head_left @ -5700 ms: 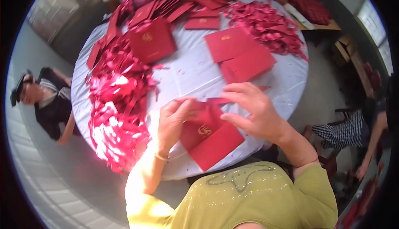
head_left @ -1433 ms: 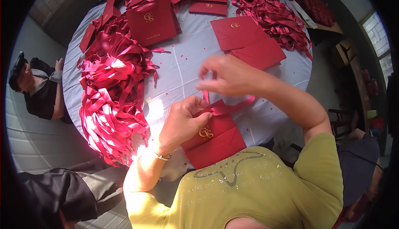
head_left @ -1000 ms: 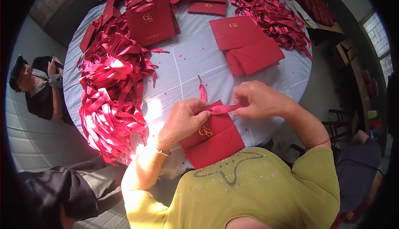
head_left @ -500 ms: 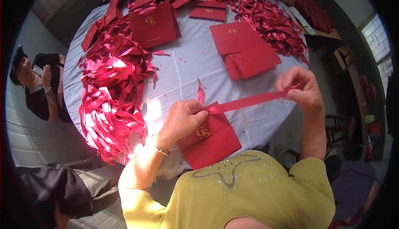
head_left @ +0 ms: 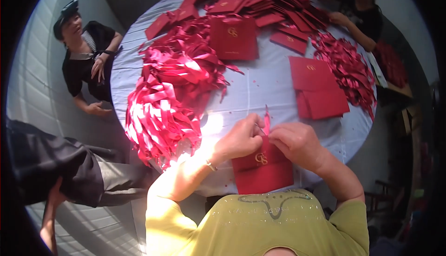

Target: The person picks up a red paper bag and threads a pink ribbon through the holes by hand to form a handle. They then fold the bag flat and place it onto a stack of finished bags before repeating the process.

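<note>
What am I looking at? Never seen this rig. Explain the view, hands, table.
No robot here: these are a person's bare hands. Every picture comes from the left of two fisheye cameras worn on the head, looking down, so edges bend; picture left is the wearer's left. The round, pale-covered table bears a large ribbon heap at left, a smaller ribbon heap at right, and other red bags. Nearest the wearer, left hand and right hand meet at a pink ribbon atop one red bag; fingers hide the exact grip.

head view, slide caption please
Left hand and right hand at a shiny red ribbon on a folded red paper bag
</note>
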`<state>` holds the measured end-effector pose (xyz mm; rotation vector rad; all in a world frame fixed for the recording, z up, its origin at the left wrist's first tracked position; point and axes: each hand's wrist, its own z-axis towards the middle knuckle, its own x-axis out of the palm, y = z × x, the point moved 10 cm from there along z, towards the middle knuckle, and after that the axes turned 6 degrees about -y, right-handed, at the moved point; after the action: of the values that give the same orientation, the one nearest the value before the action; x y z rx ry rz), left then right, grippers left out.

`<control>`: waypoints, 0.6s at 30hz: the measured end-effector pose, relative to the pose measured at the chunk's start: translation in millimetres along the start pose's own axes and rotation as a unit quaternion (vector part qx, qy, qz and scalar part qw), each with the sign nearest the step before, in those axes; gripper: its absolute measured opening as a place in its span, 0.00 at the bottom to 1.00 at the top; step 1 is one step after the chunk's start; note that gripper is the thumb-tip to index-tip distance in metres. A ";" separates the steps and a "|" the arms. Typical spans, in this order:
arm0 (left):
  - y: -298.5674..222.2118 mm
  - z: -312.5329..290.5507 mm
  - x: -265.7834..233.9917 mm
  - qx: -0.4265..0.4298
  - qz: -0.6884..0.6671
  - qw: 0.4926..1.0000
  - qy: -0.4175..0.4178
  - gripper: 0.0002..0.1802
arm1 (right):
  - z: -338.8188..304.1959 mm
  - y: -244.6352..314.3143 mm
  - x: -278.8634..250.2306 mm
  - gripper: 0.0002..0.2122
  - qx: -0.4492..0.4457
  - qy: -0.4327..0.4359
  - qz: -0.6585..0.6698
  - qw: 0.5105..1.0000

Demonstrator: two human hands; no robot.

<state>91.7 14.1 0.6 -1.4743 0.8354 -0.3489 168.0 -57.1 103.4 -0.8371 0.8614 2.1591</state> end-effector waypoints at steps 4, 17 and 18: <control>-9.1 -5.3 -2.8 0.052 0.000 0.999 -0.014 0.16 | -13.7 -15.6 9.0 0.06 0.044 0.028 0.033 0.998; -12.1 -6.0 -23.9 0.045 -0.027 0.986 0.158 0.11 | -19.0 -43.0 0.3 0.04 0.124 0.047 0.064 0.989; -9.7 -6.1 -22.1 0.039 -0.087 0.980 0.177 0.12 | -19.1 -43.5 0.7 0.04 0.122 0.042 0.071 0.989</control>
<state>75.2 23.6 16.6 -1.4361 0.9623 -0.7843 206.4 -46.6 77.4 -0.7665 1.2339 2.0928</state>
